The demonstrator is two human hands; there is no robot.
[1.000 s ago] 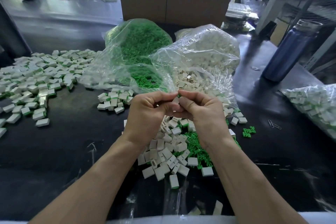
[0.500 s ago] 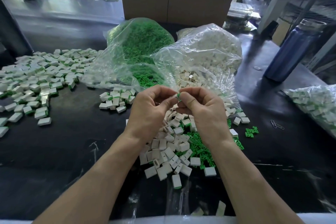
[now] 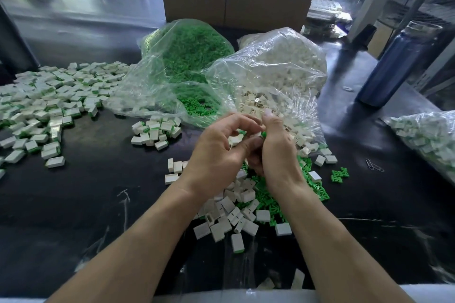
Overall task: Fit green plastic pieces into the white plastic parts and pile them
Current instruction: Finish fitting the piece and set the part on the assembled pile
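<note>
Both hands together: left hand (image 3: 216, 155) and right hand (image 3: 278, 152) curled, pinching white part (image 3: 235, 141) and green piece (image 3: 264, 134) between fingertips. Align squarely; press until seated, judging by feel.

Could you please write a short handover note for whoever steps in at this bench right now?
Left hand: fingers curled, pinching a small piece between the hands; which piece is hard to tell.
Right hand: thumb up, gripping at the same spot, a bit of green showing there.
Stock: bag of green pieces and bag of white parts, both open at centre; loose white parts and loose green pieces under the hands.
Done: big pile of fitted parts far left, small cluster nearer, further bag at right.
Left: finish this one, then work through the loose heap and both bags.
</note>
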